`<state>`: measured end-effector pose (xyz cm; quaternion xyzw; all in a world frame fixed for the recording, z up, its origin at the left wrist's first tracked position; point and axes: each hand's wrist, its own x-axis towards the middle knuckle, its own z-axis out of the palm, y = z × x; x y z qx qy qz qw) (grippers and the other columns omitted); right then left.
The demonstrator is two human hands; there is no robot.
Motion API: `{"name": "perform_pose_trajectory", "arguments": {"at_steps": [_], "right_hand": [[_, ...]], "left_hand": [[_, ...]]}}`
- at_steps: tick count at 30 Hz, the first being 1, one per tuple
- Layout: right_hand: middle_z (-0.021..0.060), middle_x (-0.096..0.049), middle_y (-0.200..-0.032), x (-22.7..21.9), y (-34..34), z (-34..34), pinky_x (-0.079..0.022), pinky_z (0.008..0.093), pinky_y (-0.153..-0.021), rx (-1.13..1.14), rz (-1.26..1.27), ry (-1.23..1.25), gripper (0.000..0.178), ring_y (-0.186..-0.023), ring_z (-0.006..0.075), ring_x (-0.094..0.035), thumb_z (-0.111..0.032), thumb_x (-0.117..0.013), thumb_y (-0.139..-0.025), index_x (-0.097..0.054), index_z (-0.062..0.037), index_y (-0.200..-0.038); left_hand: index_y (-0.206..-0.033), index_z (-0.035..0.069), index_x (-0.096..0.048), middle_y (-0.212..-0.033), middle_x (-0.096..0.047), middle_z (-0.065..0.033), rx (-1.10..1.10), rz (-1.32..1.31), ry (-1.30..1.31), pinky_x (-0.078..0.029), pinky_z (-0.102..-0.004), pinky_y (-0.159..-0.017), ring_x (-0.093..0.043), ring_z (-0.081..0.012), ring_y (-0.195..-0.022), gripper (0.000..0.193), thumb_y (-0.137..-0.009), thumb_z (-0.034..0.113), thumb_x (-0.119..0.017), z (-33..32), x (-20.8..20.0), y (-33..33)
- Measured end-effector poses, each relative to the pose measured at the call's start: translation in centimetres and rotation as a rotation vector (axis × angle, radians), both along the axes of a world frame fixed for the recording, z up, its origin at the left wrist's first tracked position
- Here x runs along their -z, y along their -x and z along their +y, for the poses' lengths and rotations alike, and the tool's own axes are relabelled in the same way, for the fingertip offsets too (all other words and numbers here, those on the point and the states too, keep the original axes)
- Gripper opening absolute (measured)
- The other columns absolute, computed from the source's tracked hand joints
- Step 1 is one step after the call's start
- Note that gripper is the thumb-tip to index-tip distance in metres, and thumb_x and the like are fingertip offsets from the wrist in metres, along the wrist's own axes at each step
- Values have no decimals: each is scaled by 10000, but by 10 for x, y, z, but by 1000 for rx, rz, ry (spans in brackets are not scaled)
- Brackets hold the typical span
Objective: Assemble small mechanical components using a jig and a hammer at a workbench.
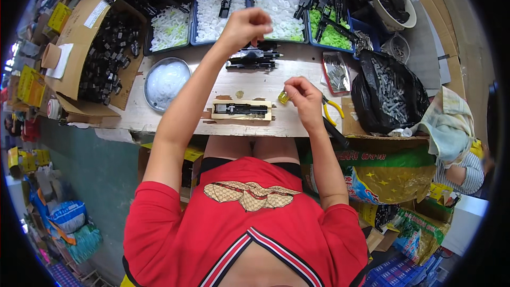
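Note:
My left hand (245, 27) is stretched over the near edge of the bins of white plastic parts. Its fingers are curled together and slightly blurred; what they hold, if anything, does not show. My right hand (305, 97) hovers above the table on the right, pinching a small clear yellow piece (283, 97) between thumb and fingertips. Between my arms a black mechanical part (240, 109) lies in a pale wooden fixture (217, 115). Beyond it, under my left hand, several black assemblies (252, 62) lie side by side.
Yellow-handled pliers (335, 110) lie beside my right wrist. Across the back stand bins of white discs (279, 10) and green pieces (333, 34). A round metal dish (168, 82) and a carton of black parts (109, 53) are left; a black bag of grey pieces (390, 93) is right.

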<state>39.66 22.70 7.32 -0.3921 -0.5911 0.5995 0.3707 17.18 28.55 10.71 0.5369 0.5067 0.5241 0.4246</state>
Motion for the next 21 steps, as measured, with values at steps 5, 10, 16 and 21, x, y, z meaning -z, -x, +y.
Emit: {"name": "perform_pose_trajectory", "arguments": {"at_steps": [5,10,16,21], "right_hand": [[-45,-507,-698,-15,26,-4,-268,156,-471,1,315,97,104,-540,15,-378,-61,-602,-829,-587,-28,-927],[-32,-538,-760,-20,51,-23,-341,158,-525,-84,287,22,121,-615,25,-458,-77,-617,-827,-583,-24,-930],[-7,-574,-798,-13,63,-36,-430,190,-656,-132,253,-38,55,-730,50,-524,-53,-588,-832,-582,-16,-873],[-6,-570,-791,-16,63,-38,-430,192,-654,-121,210,-74,51,-728,50,-524,-47,-588,-828,-582,-11,-863]], "left_hand": [[-895,-18,-623,-714,-610,-57,183,-417,163,-468,-228,-479,-581,-110,-607,153,-756,32,-666,-95,20,-22],[-960,-16,-613,-771,-619,-63,141,-654,268,-507,-232,-501,-590,-112,-625,196,-781,52,-656,-144,36,-28],[-991,-22,-601,-789,-620,-81,104,-723,250,-511,-237,-495,-600,-125,-631,213,-795,50,-639,-164,42,-24],[-993,-23,-600,-782,-620,-89,91,-757,213,-508,-239,-487,-601,-129,-628,196,-811,44,-619,-169,45,-26]]}}
